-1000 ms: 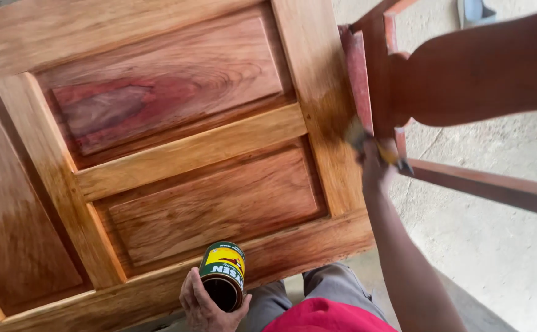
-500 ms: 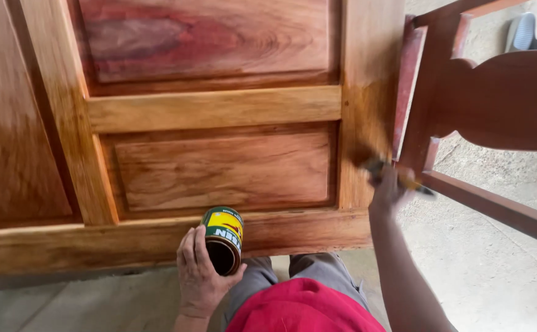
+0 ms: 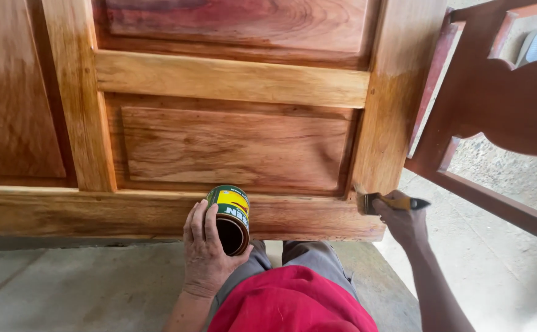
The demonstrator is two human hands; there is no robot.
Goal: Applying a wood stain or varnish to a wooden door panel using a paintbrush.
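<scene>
Against a bare grey concrete floor (image 3: 65,289), a panelled wooden door (image 3: 231,147) lying flat across the view, raised panels framed by paler rails and stiles, grain glossy and reddish toward the top, more yellow along the lower rail. Left hand (image 3: 206,252) just before the door's near edge, fingers wrapped around an open tin can (image 3: 230,218) with a yellow and green label, mouth tilted toward the camera, dark inside. Right hand (image 3: 404,221) at the door's lower right corner, fingers closed on the handle of a paintbrush (image 3: 386,201), bristles apparently touching the right stile, contact partly hidden. Beside the door on the right, a reddish-brown wooden frame (image 3: 496,110). Below, grey trousers (image 3: 305,258) and red shirt (image 3: 293,304).
</scene>
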